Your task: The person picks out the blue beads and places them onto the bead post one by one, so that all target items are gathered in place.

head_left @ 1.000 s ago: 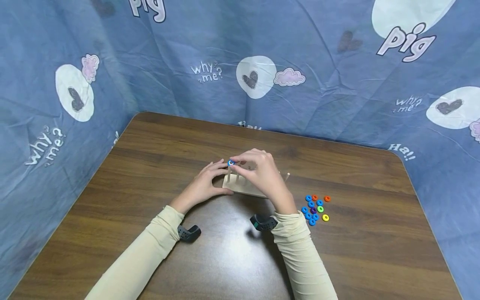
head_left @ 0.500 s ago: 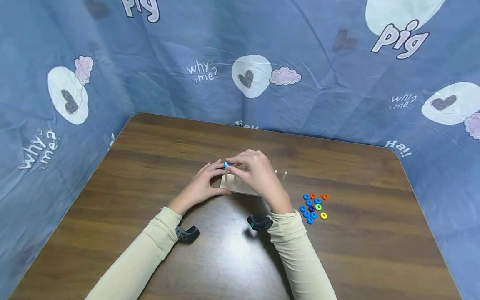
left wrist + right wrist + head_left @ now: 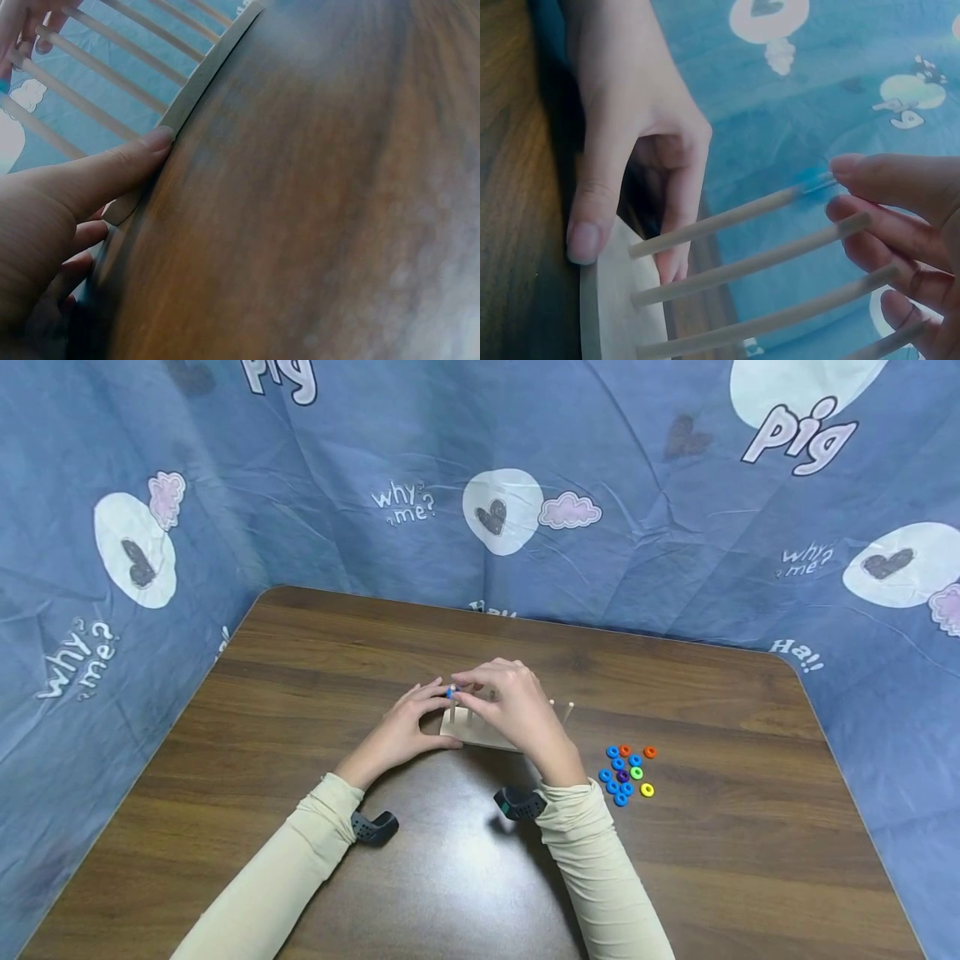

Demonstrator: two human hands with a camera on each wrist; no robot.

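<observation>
A pale wooden peg stand (image 3: 480,732) with a row of upright pegs sits on the table. My left hand (image 3: 405,727) grips its left end, thumb (image 3: 142,154) on the near edge and fingers behind. My right hand (image 3: 517,702) pinches a small blue ring (image 3: 452,692) at the top of the leftmost peg (image 3: 712,225). In the right wrist view the blurred ring surrounds the peg close to its tip, with the thumb and index fingertips right at it. The other pegs visible there carry no rings. From the head, my right hand covers the stand's middle.
Right of the stand lies a loose group of small rings: several blue ones (image 3: 612,787), two orange, a purple (image 3: 623,776), a green (image 3: 636,772) and a yellow (image 3: 647,790). A patterned blue cloth (image 3: 375,552) hangs behind the wooden table (image 3: 712,860).
The blue ring first faced the head camera with its hole showing; now it has tipped level and sits slightly lower around the peg's top. The left hand keeps its hold on the stand.
</observation>
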